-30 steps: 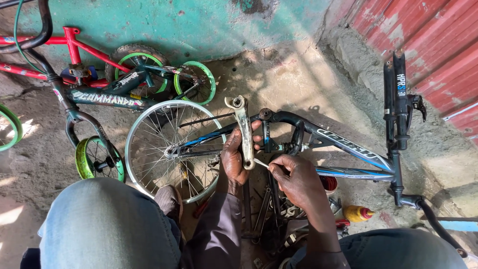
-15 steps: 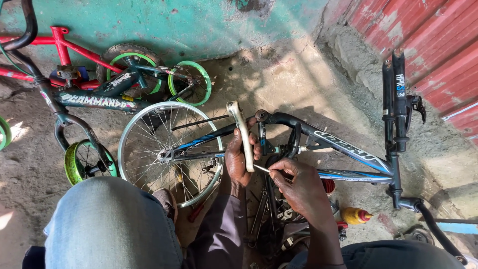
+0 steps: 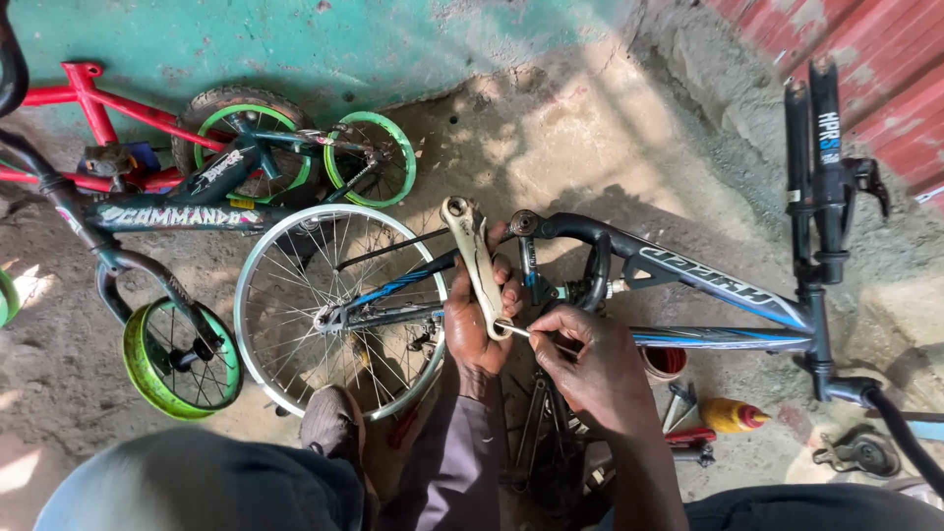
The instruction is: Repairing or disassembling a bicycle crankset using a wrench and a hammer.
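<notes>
Firmly, the left hand is closed around the lower part of a pale metal crank arm, with the fingers wrapped on its right side and the thumb behind. The crank arm stands almost upright, its free end with the pedal hole pointing to 12 o'clock. At 3 o'clock from this grip, touching the bottom end of the crank, the right hand pinches a thin metal pin between thumb and fingertips; the pin lies nearly flat and its tip meets the crank's lower end.

Behind both hands lies a black and blue bicycle frame on its side, running toward 3 o'clock. Its fork and handlebar stem stand at 2 o'clock. At 9 o'clock from the hands is the rear wheel with a silver rim and thin spokes, without a tyre.

Farther away at 10 o'clock, a small dark children's bicycle with green rims lies on the sandy ground, and a red bicycle frame rests beside the green wall. At 4 o'clock, near the right forearm, a yellow bottle with a red cap lies on the ground, just beside a red-handled tool.
</notes>
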